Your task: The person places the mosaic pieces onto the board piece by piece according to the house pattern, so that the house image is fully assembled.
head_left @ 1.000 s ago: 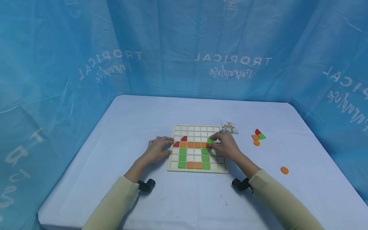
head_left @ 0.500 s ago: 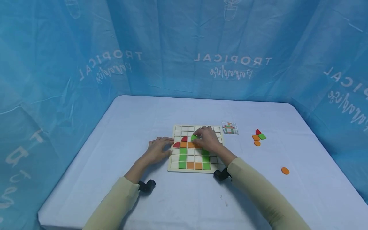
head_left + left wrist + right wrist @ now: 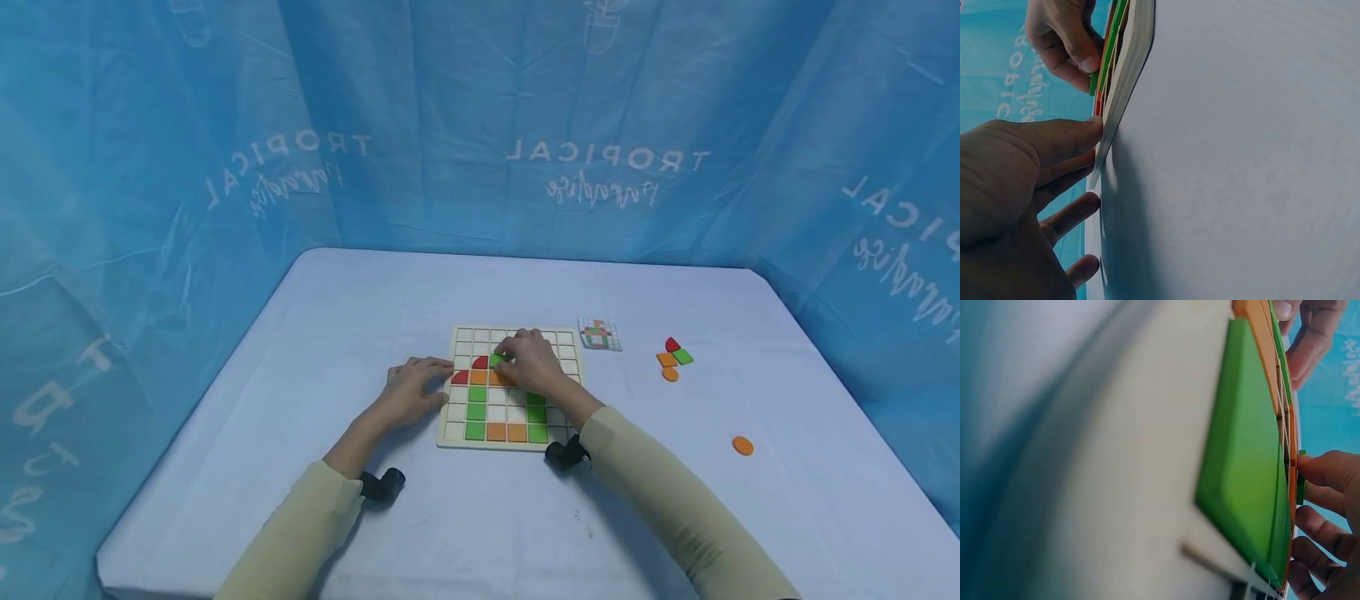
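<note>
A pale grid board (image 3: 453,432) lies on the white table, partly filled with red, orange and green tiles. My right hand (image 3: 534,362) pinches a green square tile (image 3: 497,359) between thumb and fingers, right beside a red quarter-round tile (image 3: 480,362) and above the orange row. In the right wrist view the pinched green tile (image 3: 1300,487) stands on edge at the board's surface. My left hand (image 3: 408,390) is at the board's left edge with extended fingers; the left wrist view has its thumb (image 3: 1088,128) touching that edge. The right hand covers part of the orange row.
A small pattern card (image 3: 599,334) lies by the board's upper right corner. Farther right are a loose red piece (image 3: 672,343), a green square (image 3: 682,356), an orange square (image 3: 667,359) and an orange disc (image 3: 670,375). Another orange disc (image 3: 742,445) lies nearer the front.
My right hand has carried the green tile leftward across the board, from above the orange row's right end to beside the red quarter-round. My left hand has stayed at the edge.
</note>
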The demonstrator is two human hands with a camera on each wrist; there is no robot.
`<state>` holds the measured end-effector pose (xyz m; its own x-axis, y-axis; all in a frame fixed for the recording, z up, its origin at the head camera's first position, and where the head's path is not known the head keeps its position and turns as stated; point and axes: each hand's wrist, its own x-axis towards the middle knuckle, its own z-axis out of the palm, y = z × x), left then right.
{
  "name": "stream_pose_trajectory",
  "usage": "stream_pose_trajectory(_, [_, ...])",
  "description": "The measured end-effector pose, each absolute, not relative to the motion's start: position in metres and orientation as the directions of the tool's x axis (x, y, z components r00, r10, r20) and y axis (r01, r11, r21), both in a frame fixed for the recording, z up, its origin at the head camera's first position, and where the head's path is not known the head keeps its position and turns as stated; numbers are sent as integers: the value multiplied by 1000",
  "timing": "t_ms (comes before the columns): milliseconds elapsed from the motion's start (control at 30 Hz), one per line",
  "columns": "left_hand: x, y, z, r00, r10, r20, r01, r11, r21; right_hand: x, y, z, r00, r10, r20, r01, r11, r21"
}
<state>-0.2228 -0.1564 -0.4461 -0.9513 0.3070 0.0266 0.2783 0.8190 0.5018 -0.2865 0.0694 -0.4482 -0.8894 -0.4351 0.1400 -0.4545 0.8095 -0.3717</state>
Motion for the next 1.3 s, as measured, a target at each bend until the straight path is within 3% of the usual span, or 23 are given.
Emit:
stream_pose_trajectory(433, [-223,-157,-446,-952,305,15,272,826,494,-287,69,-450,-889,-442,118,-452,810,-373])
stream_pose_trajectory(700, [-222,-157,-446,-951,309,23,278,817,505,-280,85,-444,-909,-381,170,-412,754,-512])
stream_pose_trajectory(933, [-224,-158,-445,-941,336,37,309,812,496,-274,137,-436,-929,-281,241,-369,755,-543])
stream_pose_trajectory(1300, [-224,-158,-447,-940,338,36,311,812,495,-273,248,-437,-980,-50,190,-144,841,-521])
